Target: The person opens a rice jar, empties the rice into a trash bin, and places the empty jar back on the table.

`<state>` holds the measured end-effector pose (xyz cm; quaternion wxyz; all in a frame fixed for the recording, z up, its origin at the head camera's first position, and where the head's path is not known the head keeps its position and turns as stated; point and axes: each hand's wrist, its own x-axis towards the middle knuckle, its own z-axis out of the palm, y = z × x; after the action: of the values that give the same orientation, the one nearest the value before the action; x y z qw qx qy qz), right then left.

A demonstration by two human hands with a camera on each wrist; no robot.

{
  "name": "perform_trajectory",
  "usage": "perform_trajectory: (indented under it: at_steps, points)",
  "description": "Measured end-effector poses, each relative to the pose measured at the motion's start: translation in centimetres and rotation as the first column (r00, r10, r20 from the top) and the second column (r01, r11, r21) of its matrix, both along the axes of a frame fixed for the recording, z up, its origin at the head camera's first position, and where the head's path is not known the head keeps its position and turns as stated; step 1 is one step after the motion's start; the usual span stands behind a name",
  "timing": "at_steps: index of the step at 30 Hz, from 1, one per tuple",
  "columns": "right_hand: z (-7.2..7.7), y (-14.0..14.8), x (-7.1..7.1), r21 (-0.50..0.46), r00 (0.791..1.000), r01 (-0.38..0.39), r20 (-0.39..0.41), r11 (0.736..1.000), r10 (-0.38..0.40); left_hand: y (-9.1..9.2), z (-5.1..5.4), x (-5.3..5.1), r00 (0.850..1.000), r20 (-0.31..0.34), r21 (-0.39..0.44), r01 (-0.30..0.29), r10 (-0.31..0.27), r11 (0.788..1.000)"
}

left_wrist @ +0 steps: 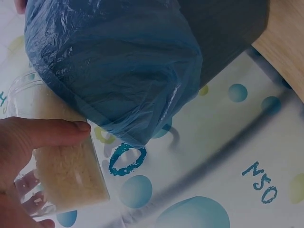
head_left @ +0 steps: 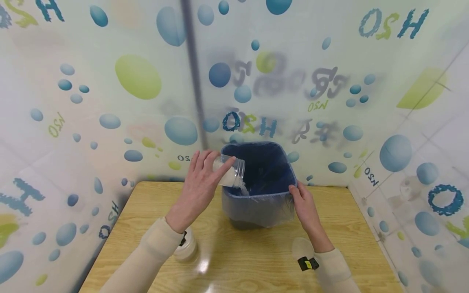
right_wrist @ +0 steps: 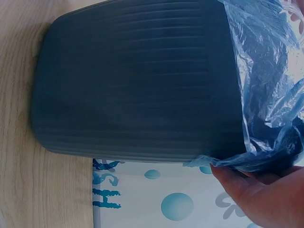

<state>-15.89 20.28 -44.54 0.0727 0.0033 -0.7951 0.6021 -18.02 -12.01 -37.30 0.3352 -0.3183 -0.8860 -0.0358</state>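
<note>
In the head view a dark blue bin (head_left: 253, 215) lined with a blue bag (head_left: 271, 203) stands on the table. My left hand (head_left: 199, 185) grips a clear jar (head_left: 229, 171), tilted with its mouth over the bin's near left rim, and white grains spill from it. The left wrist view shows the jar (left_wrist: 71, 175) part full of pale grains, thumb across its side. My right hand (head_left: 305, 207) holds the bin's right rim; in the right wrist view its fingers (right_wrist: 232, 183) press the bag's folded edge (right_wrist: 266, 95) beside the ribbed bin (right_wrist: 133, 85).
Another clear container (head_left: 186, 248) stands on the wooden table (head_left: 220, 264) beside my left wrist. A round translucent disc (head_left: 302, 247) lies near my right wrist. Patterned curtains (head_left: 146, 110) hang behind the table and on both sides.
</note>
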Motion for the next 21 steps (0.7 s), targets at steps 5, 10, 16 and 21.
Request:
perform_trajectory:
  at_steps: [5,10,16,21]
  points:
    - [-0.12,0.07,-0.09,0.003,1.0,-0.006,0.006,1.0,0.006,0.09,0.02,0.02,1.0,-0.01,-0.021,-0.014,0.014,1.0]
    - [-0.15,0.11,-0.1,0.007,1.0,-0.01,0.011,1.0,0.01,0.27,-0.14,-0.07,1.0,-0.02,0.0,-0.021,0.02,1.0]
    - [-0.14,0.09,-0.06,0.007,1.0,-0.013,0.011,1.0,0.013,0.32,-0.52,-0.31,0.997,-0.072,0.062,-0.007,0.011,0.998]
    - [-0.04,0.14,0.09,0.002,1.0,-0.023,0.017,1.0,0.023,0.17,-0.6,-0.34,0.996,-0.084,0.071,0.012,-0.006,0.997]
